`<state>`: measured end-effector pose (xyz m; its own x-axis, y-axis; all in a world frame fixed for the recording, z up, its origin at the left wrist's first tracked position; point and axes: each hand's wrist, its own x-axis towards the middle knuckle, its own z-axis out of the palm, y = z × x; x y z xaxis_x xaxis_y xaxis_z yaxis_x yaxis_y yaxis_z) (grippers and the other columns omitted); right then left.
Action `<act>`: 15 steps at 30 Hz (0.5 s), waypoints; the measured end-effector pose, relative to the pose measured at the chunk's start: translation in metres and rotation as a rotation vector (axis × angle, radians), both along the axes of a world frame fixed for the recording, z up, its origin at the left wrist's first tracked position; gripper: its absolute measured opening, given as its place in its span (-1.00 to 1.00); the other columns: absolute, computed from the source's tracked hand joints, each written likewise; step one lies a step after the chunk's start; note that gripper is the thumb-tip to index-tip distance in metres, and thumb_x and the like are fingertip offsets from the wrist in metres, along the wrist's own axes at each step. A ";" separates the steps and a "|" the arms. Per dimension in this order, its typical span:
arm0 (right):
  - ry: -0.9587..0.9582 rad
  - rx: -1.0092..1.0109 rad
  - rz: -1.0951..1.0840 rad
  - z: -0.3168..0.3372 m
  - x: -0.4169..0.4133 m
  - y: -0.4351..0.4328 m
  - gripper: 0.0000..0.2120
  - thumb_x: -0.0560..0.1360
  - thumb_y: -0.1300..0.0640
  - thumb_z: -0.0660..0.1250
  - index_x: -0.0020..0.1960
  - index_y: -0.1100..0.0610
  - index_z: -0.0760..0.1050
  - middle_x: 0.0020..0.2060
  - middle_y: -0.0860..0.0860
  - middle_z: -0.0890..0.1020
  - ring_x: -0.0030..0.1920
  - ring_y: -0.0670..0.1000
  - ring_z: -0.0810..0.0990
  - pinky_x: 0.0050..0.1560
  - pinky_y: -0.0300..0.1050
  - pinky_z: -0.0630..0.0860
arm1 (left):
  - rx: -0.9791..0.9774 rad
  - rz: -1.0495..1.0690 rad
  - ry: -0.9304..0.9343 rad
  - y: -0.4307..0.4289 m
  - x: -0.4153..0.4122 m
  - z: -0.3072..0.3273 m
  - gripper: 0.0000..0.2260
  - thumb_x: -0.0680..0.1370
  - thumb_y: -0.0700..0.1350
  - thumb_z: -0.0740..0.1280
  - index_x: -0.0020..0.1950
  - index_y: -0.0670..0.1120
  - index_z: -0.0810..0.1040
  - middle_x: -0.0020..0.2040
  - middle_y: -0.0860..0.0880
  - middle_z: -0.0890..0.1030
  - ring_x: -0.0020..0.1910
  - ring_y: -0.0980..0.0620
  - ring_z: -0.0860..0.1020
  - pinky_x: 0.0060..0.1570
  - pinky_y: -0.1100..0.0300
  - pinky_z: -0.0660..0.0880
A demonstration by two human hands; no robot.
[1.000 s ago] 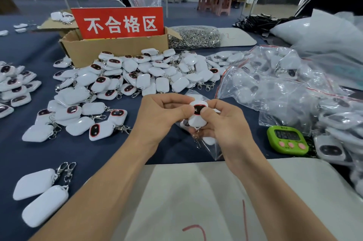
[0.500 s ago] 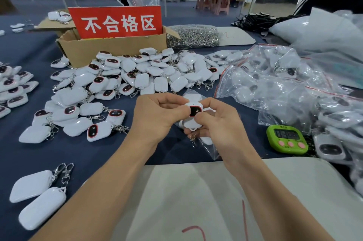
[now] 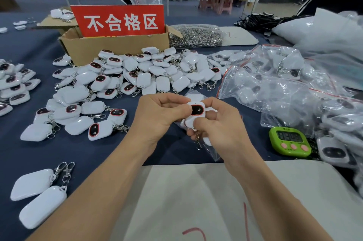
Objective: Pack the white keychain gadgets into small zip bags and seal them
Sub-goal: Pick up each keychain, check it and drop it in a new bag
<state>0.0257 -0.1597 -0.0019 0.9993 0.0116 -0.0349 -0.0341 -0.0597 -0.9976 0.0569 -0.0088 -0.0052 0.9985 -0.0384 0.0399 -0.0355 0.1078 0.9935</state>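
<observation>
At frame centre our left hand [image 3: 159, 116] and right hand [image 3: 220, 128] both pinch one white gadget [image 3: 195, 113], screen up, over a small zip bag [image 3: 211, 147]. It looks light, rigid and smooth, so we'd grip its edges, since the film is limp. The gadget heap [image 3: 137, 75] crowds above, the green timer [image 3: 289, 141] sits right, and the pale mat [image 3: 196, 191] below leaves room.
</observation>
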 end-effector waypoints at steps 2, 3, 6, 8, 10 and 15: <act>0.006 0.006 -0.012 0.000 0.000 0.000 -0.78 0.47 0.46 0.32 -0.05 0.16 0.58 -0.28 0.18 0.73 -0.39 0.04 0.62 -0.32 -0.04 0.58 | -0.003 -0.017 -0.009 0.000 0.000 0.001 -0.81 0.20 -0.11 0.61 -0.23 -0.04 0.76 -0.26 -0.12 0.73 -0.34 0.08 0.67 -0.31 0.33 0.53; 0.007 0.001 -0.021 0.000 0.000 0.000 -0.77 0.46 0.46 0.32 -0.06 0.16 0.58 -0.32 0.19 0.71 -0.41 0.05 0.60 -0.36 -0.08 0.55 | -0.003 -0.025 -0.014 0.001 0.000 0.001 -0.77 0.16 -0.05 0.62 -0.22 -0.04 0.77 -0.26 -0.12 0.73 -0.34 0.08 0.67 -0.30 0.33 0.53; -0.001 -0.034 -0.045 0.001 0.001 -0.001 -0.74 0.44 0.47 0.31 -0.08 0.14 0.59 -0.35 0.23 0.68 -0.40 0.09 0.58 -0.36 -0.05 0.52 | 0.003 -0.028 -0.021 0.001 0.001 0.000 -0.70 0.11 0.05 0.60 -0.21 -0.02 0.77 -0.27 -0.11 0.73 -0.33 0.10 0.65 -0.29 0.33 0.52; -0.004 -0.042 -0.049 0.001 0.001 -0.001 -0.72 0.44 0.48 0.30 -0.08 0.13 0.60 -0.34 0.25 0.68 -0.40 0.08 0.58 -0.34 -0.03 0.53 | 0.006 -0.030 -0.025 0.002 0.001 -0.001 -0.70 0.11 0.05 0.60 -0.21 -0.02 0.77 -0.27 -0.10 0.73 -0.33 0.11 0.65 -0.29 0.34 0.52; -0.011 -0.056 -0.056 0.001 0.000 0.000 -0.72 0.45 0.46 0.29 -0.08 0.10 0.60 -0.36 0.21 0.68 -0.42 0.04 0.57 -0.37 -0.12 0.54 | 0.009 -0.035 -0.027 0.003 0.002 -0.002 -0.72 0.14 0.00 0.62 -0.20 -0.03 0.77 -0.25 -0.11 0.74 -0.32 0.10 0.66 -0.28 0.35 0.52; -0.102 -0.088 -0.192 -0.002 -0.003 0.005 -0.74 0.48 0.34 0.37 -0.08 -0.03 0.59 -0.32 0.00 0.74 -0.40 -0.04 0.64 -0.30 -0.17 0.61 | -0.012 -0.014 -0.031 0.005 0.003 -0.002 -0.84 0.29 -0.13 0.58 -0.16 -0.08 0.76 -0.24 -0.15 0.73 -0.31 0.07 0.66 -0.25 0.32 0.54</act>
